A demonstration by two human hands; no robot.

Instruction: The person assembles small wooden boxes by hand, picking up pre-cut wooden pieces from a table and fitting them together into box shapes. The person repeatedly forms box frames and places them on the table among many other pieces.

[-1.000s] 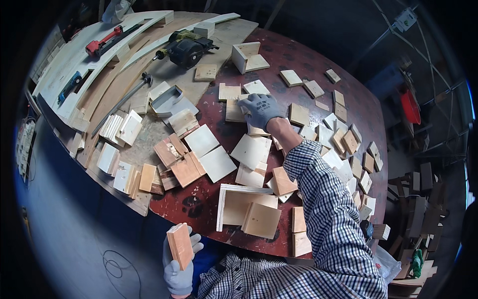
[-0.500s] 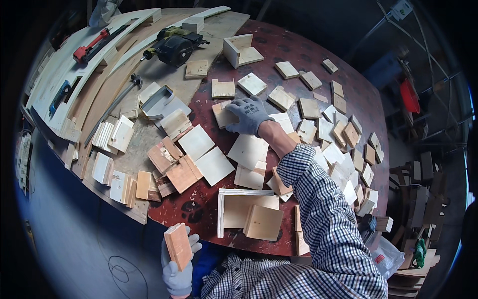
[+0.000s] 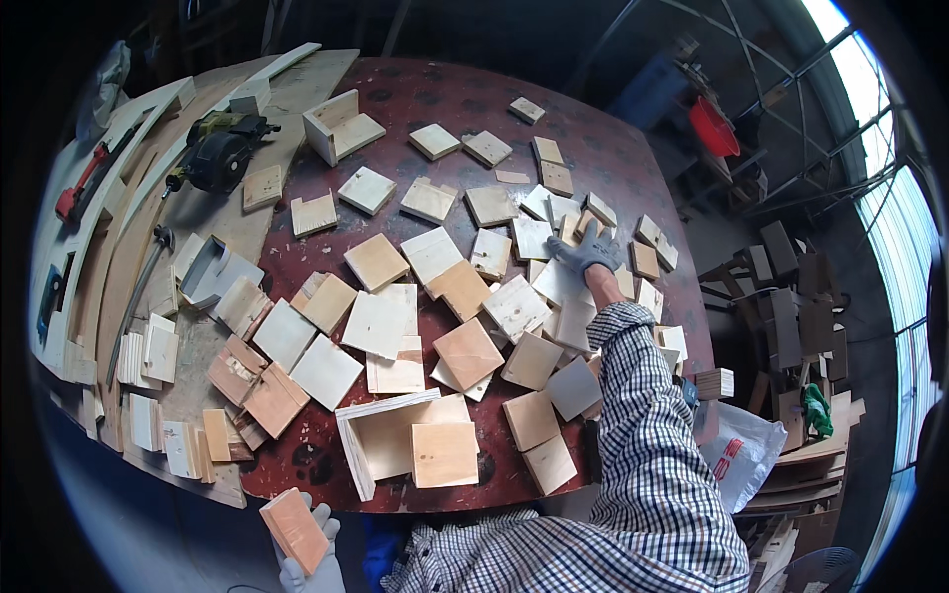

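My left hand (image 3: pixel 318 553), in a grey glove, is closed around a reddish-brown wood block (image 3: pixel 295 531) in front of the table's near edge. The block looks like two flat pieces stacked together. My right hand (image 3: pixel 590 252), also gloved, reaches far over the table with its fingers spread above a cluster of pale wood blocks at the right. Its fingertips are near a light block (image 3: pixel 591 223); whether they touch it I cannot tell. An L-shaped wooden corner piece (image 3: pixel 358 450) stands close to me, with a square block (image 3: pixel 445 455) leaning in it.
Many square wood pieces are scattered over the dark red table (image 3: pixel 316 474). On the boards at the left lie a black and yellow-green power saw (image 3: pixel 219 148), a hammer (image 3: pixel 148 282) and a red tool (image 3: pixel 83 183). A white plastic bag (image 3: pixel 741 450) hangs at the right edge.
My right hand has moved from the table's middle to the cluster at the right, leaving a block behind there. The view has turned rightward. My left hand still holds its block.
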